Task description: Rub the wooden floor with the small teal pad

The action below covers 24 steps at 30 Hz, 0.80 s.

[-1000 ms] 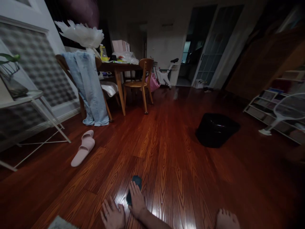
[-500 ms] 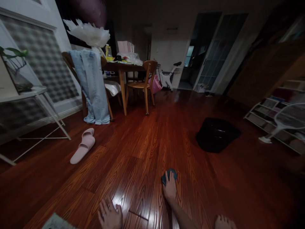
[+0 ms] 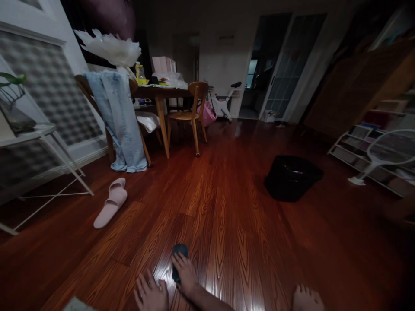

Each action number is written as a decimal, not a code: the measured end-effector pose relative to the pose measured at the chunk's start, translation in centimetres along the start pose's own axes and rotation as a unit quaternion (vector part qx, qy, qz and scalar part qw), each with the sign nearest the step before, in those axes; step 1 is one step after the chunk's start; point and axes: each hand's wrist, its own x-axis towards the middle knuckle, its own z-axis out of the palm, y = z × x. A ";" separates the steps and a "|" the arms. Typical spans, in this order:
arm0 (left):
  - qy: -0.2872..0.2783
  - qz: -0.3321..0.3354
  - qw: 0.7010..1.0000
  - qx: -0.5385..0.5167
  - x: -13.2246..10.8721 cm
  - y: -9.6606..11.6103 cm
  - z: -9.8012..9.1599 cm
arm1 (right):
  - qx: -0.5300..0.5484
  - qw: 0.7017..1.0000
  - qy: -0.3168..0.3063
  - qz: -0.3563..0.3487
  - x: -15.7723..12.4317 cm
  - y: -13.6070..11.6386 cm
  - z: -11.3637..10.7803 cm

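A dark teal cloth (image 3: 179,251) lies bunched on the glossy wooden floor (image 3: 220,216). My right hand (image 3: 186,270) is on top of it, pressing it down with the fingers over it, and covers part of it. Just left of the cloth, my left hand (image 3: 151,293) rests on the floor with fingers spread and nothing in it; a ring shows on one finger. A gap separates the two hands.
A pink slipper (image 3: 110,203) lies to the left, by a white metal stand (image 3: 65,160). A black bin (image 3: 292,178) stands to the right. Jeans (image 3: 118,121) hang over a chair by the table (image 3: 155,91). A bare foot (image 3: 306,298) shows at lower right.
My right hand has swept the cloth leftward and nearer across the floor, close to my left hand. The left hand stays in place. The view has shifted slightly.
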 end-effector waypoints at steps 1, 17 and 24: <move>0.003 0.005 1.000 0.003 0.0 0.0 0.0 | -0.001 1.000 0.001 -0.006 0.0 -0.4 0.4; -0.058 0.006 0.995 0.076 -0.6 -0.6 1.5 | -0.155 0.942 0.143 0.260 -4.0 10.0 -9.8; -0.031 0.008 0.997 0.072 -0.4 -0.1 0.5 | -0.110 0.975 0.073 0.181 -3.5 5.5 -5.6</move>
